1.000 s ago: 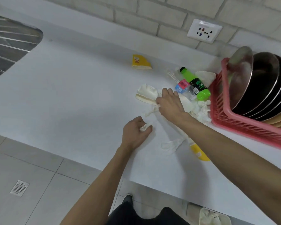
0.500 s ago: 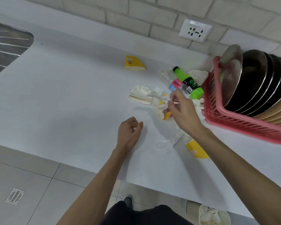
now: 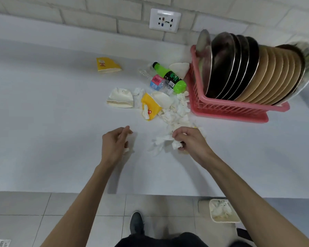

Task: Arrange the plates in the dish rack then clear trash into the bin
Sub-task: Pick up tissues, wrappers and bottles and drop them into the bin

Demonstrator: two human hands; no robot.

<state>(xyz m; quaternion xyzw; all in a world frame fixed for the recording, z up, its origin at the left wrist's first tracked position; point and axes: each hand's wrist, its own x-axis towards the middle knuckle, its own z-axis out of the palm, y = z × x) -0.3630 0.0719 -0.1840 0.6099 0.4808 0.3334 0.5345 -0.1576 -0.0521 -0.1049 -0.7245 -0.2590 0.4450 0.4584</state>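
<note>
A pink dish rack [image 3: 227, 111] on the white counter holds a row of steel, dark and tan plates [image 3: 248, 72] standing on edge. Left of it lies trash: crumpled white tissues [image 3: 178, 111], a yellow paper cup [image 3: 150, 107], a flattened white cup [image 3: 120, 98], a green bottle [image 3: 169, 77] and a clear bottle [image 3: 156, 82]. My right hand [image 3: 189, 141] grips a wad of tissue at the near end of the pile. My left hand [image 3: 115, 145] is curled round a small scrap of tissue. A white bin [image 3: 223, 211] with tissues inside stands on the floor below.
Another yellow cup [image 3: 107, 65] lies alone farther back on the counter [image 3: 43, 113]. A wall socket [image 3: 165, 20] sits above. The counter's front edge runs across the view above grey floor tiles; my shoe [image 3: 136, 223] is beneath it.
My right hand pulled back from the pile's middle toward the counter edge and closed on tissue. My left hand stayed nearby holding its scrap. The camera tilted down, showing the bin.
</note>
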